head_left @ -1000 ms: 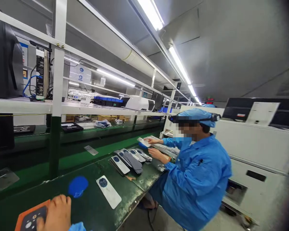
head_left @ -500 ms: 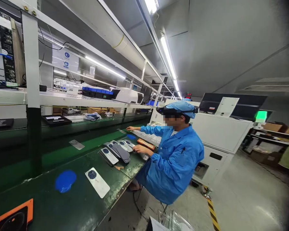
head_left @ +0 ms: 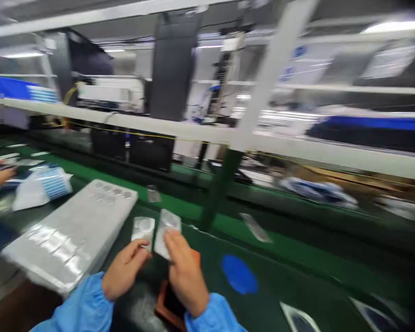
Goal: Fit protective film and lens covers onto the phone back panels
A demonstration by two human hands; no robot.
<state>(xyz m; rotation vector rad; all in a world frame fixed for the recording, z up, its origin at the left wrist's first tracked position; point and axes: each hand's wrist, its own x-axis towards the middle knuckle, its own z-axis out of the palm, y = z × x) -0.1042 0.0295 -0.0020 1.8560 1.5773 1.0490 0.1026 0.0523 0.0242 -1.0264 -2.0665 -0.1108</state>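
My left hand (head_left: 126, 267) pinches the lower edge of a small clear-and-white piece (head_left: 144, 227), its fingertips closed on it. Beside it, my right hand (head_left: 186, 272) lies over a white flat panel (head_left: 166, 226) with a round mark near its top; the fingers look extended and close together, and motion blur hides whether they grip it. Under and behind my right hand is an orange-framed fixture (head_left: 164, 306) with a dark middle. Both forearms wear blue sleeves.
A large white tray with round recesses (head_left: 76, 226) stands at the left. Beyond it are a person's hand (head_left: 0, 179) and a blue-striped packet (head_left: 51, 186). A blue disc (head_left: 240, 274) and white-edged panels (head_left: 299, 318) lie right. A post (head_left: 224, 184) rises behind.
The view has swung left from the seated co-worker to the bench in front of me. Both my hands have come into view, along with two white pieces and the tray.
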